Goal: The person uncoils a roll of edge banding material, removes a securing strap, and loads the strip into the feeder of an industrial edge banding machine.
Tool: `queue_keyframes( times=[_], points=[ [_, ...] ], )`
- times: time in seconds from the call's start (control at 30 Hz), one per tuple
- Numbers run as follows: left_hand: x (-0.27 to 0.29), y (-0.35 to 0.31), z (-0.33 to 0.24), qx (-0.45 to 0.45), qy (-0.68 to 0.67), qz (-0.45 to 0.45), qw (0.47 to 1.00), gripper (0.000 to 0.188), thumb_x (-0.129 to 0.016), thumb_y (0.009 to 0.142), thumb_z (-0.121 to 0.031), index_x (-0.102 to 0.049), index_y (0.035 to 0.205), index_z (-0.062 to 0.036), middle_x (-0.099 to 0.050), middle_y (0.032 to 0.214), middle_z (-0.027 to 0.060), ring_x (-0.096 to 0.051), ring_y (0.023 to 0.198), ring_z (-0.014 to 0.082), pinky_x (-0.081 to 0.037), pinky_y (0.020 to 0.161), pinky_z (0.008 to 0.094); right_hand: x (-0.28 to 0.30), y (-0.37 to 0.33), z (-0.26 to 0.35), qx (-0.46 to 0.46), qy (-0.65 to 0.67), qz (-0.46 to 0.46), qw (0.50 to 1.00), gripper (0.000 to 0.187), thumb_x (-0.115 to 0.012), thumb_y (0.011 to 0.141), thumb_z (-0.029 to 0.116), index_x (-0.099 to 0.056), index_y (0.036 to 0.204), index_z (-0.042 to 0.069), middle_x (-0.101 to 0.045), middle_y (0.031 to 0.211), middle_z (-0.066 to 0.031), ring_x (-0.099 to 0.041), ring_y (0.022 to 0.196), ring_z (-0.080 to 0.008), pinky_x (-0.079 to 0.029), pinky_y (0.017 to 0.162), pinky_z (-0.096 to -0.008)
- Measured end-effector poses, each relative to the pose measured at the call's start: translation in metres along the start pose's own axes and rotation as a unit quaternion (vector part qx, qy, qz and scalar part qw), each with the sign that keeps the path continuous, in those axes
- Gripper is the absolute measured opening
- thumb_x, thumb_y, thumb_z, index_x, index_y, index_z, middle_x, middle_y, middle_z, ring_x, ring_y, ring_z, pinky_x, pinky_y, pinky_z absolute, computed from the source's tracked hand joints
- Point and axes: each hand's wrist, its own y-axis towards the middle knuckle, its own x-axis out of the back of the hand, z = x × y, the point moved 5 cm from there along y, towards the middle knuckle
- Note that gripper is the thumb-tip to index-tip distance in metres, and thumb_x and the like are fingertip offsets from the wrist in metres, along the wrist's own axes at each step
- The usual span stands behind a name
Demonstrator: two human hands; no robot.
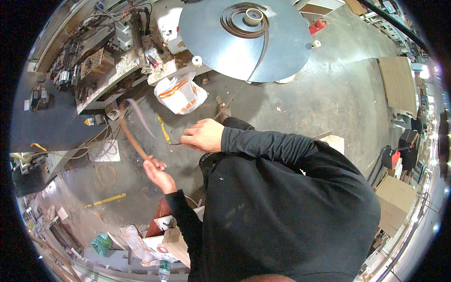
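Between thumb and fingers of the left hand (159, 176), a brown edge-banding strip (131, 137) is pinched, its blurred loop arched forward. A dark strip section (174, 144) is gripped by the right hand (203, 135). Beyond, on a round grey disc (199, 40), much of the coil (239, 33) is left wound; unwinding seems partly done.

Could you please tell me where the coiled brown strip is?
At the head view's top centre, the coiled strip surrounds the pale hub on the grey disc.
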Motion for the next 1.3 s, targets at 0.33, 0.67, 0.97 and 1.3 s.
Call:
queue_keyframes(
  times=[0.33, 0.67, 0.97, 1.3],
  points=[
    [-0.009, 0.059, -0.057, -0.115, 0.241, 0.008, 0.964, 0.031, -0.056, 0.113, -0.035, -0.067, 0.116, -0.0055, -0.05, 0.08, -0.0063, -0.045, 0.07, 0.0024, -0.037, 0.058, 0.0209, 0.187, -0.045, -0.122, -0.17, -0.14, -0.125, 0.967, 0.028, -0.071, 0.091, 0.012, -0.074, 0.118, 0.019, -0.075, 0.091, -0.003, -0.075, 0.08, -0.0197, -0.061, 0.068, -0.0348],
    [-0.029, 0.187, -0.146, -0.305, 0.497, 0.009, 0.812, 0.027, -0.06, 0.11, -0.026, -0.072, 0.115, -0.0023, -0.075, 0.1, 0.0148, -0.07, 0.087, 0.0285, -0.054, 0.081, 0.0405, 0.362, -0.164, -0.366, -0.353, -0.171, -0.122, 0.912, 0.026, -0.069, 0.103, 0.035, -0.076, 0.117, 0.014, -0.079, 0.102, -0.0089, -0.076, 0.097, -0.0288, -0.059, 0.085, -0.0409],
    [-0.117, 0.241, -0.135, -0.239, 0.574, 0.127, 0.773, 0.025, -0.065, 0.106, -0.029, -0.074, 0.111, -0.0061, -0.075, 0.101, 0.0175, -0.071, 0.09, 0.0378, -0.054, 0.083, 0.0426, 0.371, -0.266, -0.509, -0.437, -0.233, -0.042, 0.868, 0.043, -0.063, 0.103, 0.053, -0.076, 0.118, 0.016, -0.078, 0.107, -0.0131, -0.075, 0.102, -0.0351, -0.057, 0.086, -0.0459],
    [-0.192, 0.297, -0.067, -0.289, 0.594, 0.176, 0.73, 0.025, -0.063, 0.106, -0.026, -0.074, 0.118, -0.007, -0.076, 0.113, 0.0175, -0.071, 0.106, 0.0399, -0.055, 0.092, 0.0466, 0.236, -0.249, -0.498, -0.522, -0.306, 0.102, 0.79, 0.044, -0.077, 0.088, 0.016, -0.069, 0.131, 0.014, -0.066, 0.137, -0.0119, -0.064, 0.128, -0.0331, -0.052, 0.109, -0.0469]
  ],
)
